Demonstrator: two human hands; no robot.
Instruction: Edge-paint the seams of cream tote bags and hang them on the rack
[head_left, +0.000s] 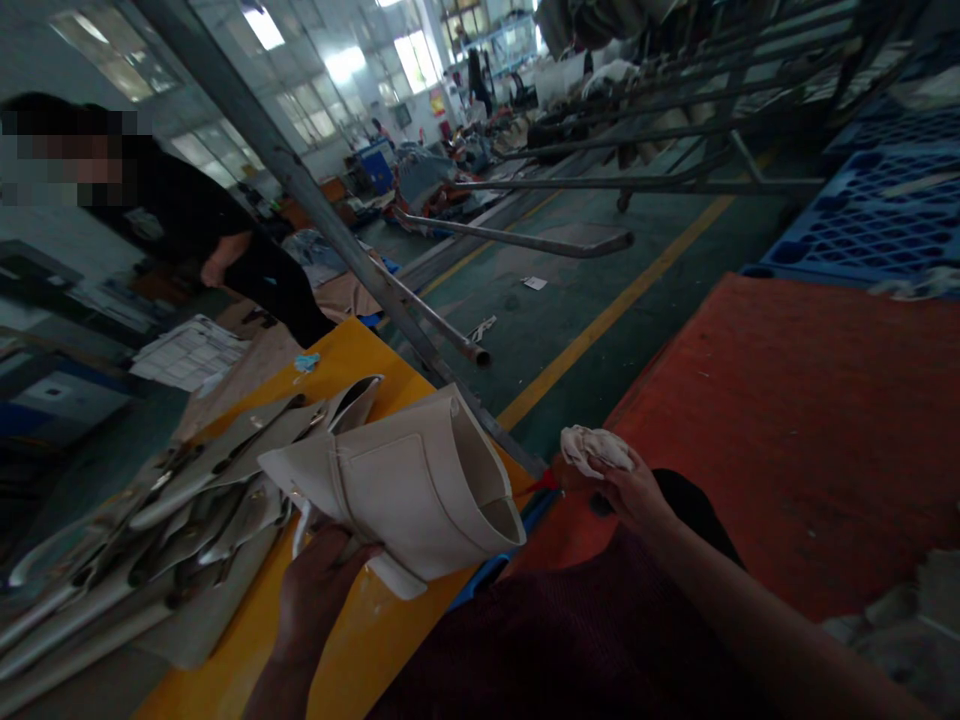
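Two hands are in view. The left hand (pixel 322 600) has its grip closed under one cream leather piece (pixel 405 490), a folded, open-ended form with a stitched rectangular patch on its face. The piece is held in the air above a yellow counter (pixel 360 660), its fingers partly hidden beneath the leather. The right hand (pixel 630 495) has a narrow grip on one crumpled white cloth rag (pixel 592 448), which bunches over the fingers, so how they close is hard to make out.

Beside the held piece, a pile of pale leather pieces (pixel 172 510) lies on the counter. They overlap and run off the left edge of the view, so I cannot count them exactly; at least six show. A short red thread (pixel 541 483) sits between the held piece and the rag, its ends hard to trace. To the right lies one orange-red board (pixel 787 430), with a blue plastic pallet (pixel 885 220) beyond it. A steel rack (pixel 300 190) crosses above the counter. One co-worker (pixel 187 210) in black stands further off, partly cut off by the left edge.
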